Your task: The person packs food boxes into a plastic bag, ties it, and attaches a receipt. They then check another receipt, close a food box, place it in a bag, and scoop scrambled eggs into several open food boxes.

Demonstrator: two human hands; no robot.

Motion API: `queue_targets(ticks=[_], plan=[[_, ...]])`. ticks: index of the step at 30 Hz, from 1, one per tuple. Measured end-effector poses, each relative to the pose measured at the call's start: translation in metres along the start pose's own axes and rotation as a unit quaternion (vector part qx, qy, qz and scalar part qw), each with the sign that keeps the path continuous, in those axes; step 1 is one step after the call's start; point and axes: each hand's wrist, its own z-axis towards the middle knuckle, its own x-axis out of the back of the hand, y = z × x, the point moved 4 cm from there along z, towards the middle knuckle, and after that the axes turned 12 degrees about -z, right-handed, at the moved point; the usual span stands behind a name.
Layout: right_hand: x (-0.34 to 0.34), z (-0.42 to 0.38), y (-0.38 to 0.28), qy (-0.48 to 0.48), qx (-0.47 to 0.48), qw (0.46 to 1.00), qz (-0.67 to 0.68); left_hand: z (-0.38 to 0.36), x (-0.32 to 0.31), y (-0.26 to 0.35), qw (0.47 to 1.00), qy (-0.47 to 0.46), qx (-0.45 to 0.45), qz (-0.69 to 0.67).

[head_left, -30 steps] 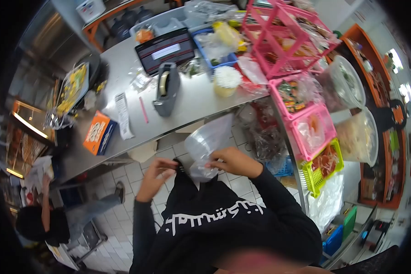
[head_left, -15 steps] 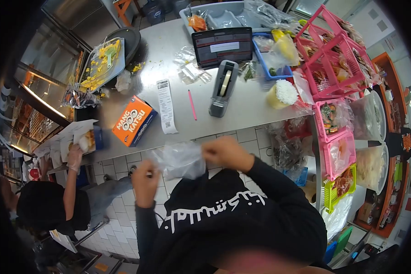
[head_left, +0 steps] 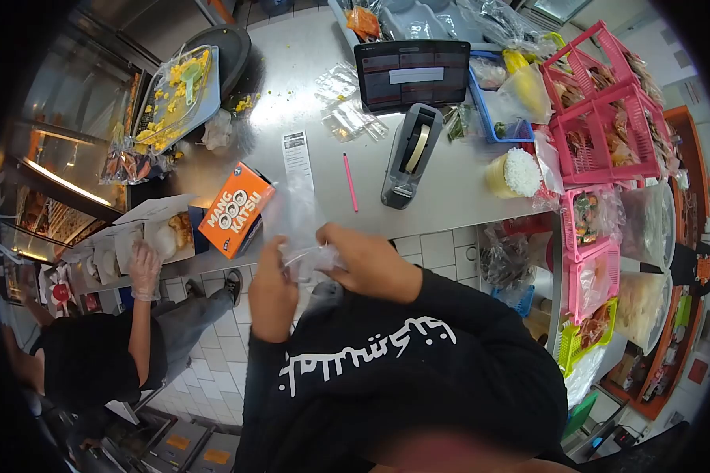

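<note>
A clear plastic bag hangs between my two hands at the front edge of the steel table. My left hand grips its near left side with closed fingers. On the other side, the fingers of my right hand are pinched on the bag's near edge. The bag's far end stretches over the lower part of a printed receipt. Just left of the bag stands an orange Mang Katsu box. A pink pen lies to the right of the receipt.
A tape dispenser stands before a tablet. Pink baskets and a rice-filled container are at right. A tray of yellow food sits back left. At left, a co-worker's gloved hand reaches into an open box.
My hands have come closer together on the bag, my right hand moving left. The bag has swung from lying across to pointing away over the receipt. The view has shifted slightly.
</note>
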Motion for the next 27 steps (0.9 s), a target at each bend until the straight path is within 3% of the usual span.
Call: queue_targets(ticks=[3,5,10,14,17,19,21,23,24,25,27], plan=[[-0.009,-0.001,0.034,-0.117,-0.034,0.986,-0.112,0.002,-0.017,0.002,0.995,-0.036,0.089,0.031],[0.019,0.004,0.066,-0.082,0.009,0.988,-0.134,0.004,-0.005,-0.009,0.991,-0.036,0.126,0.034],[0.065,0.004,0.091,-0.109,0.057,0.974,-0.191,0.012,-0.001,0.051,0.998,0.011,-0.035,0.059],[0.100,0.016,0.086,-0.096,0.096,0.974,-0.180,0.008,0.009,0.075,0.989,-0.005,-0.035,0.146],[0.113,0.025,0.110,-0.035,0.088,0.980,-0.176,-0.014,0.025,0.061,0.978,0.083,-0.025,0.189],[0.121,0.030,0.120,-0.026,0.071,0.980,-0.186,-0.033,0.071,0.031,0.953,0.220,0.179,0.103],[0.124,0.040,0.121,-0.075,0.059,0.973,-0.212,-0.046,0.062,0.035,0.943,0.220,0.168,0.184],[0.113,0.050,0.107,-0.102,0.089,0.976,-0.170,-0.060,0.067,0.035,0.927,0.244,0.163,0.232],[0.103,0.055,0.096,-0.111,0.111,0.978,-0.135,-0.065,0.074,0.026,0.925,0.214,0.184,0.254],[0.092,0.059,0.083,-0.122,0.132,0.979,-0.099,-0.061,0.070,0.031,0.928,0.221,0.146,0.263],[0.064,0.065,0.055,-0.283,0.147,0.944,0.079,-0.049,0.055,0.051,0.927,0.235,0.067,0.284]])
